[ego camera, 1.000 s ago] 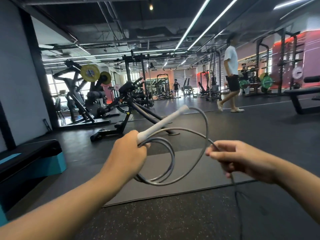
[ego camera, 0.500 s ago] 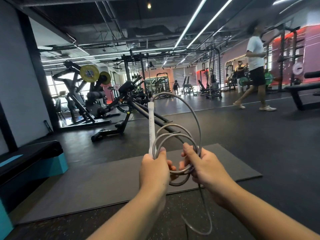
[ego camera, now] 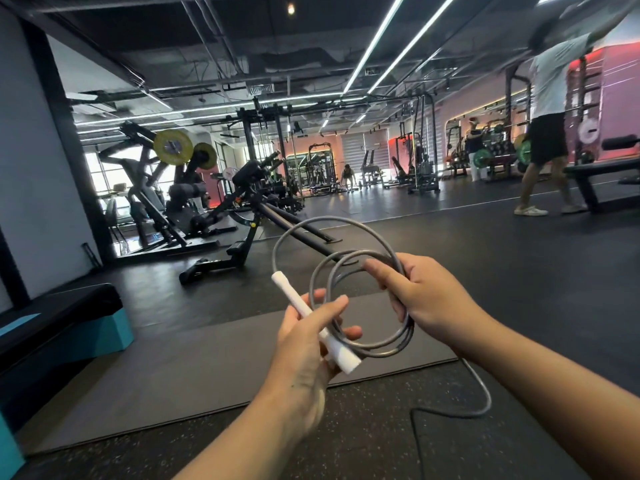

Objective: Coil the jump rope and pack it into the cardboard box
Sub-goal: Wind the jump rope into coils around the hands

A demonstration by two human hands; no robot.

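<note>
A grey jump rope (ego camera: 381,348) with a white handle (ego camera: 311,320) is held in front of me, wound into several loops. My left hand (ego camera: 308,355) grips the white handle, which tilts up to the left, and the lower part of the loops. My right hand (ego camera: 419,299) is closed around the upper right of the coil. A loose tail of rope (ego camera: 481,403) hangs down to the right and curves back over the floor. No cardboard box is in view.
A grey mat (ego camera: 207,368) lies on the black rubber floor below my hands. A black and teal step platform (ego camera: 65,327) stands at the left. Weight machines (ego camera: 194,188) fill the back left. A person (ego camera: 547,126) walks at the far right by a bench (ego camera: 602,171).
The handle has tipped from upright to slanting left. My hands have drawn apart, spreading the coil wider, with another loop added. The walking person has moved further right.
</note>
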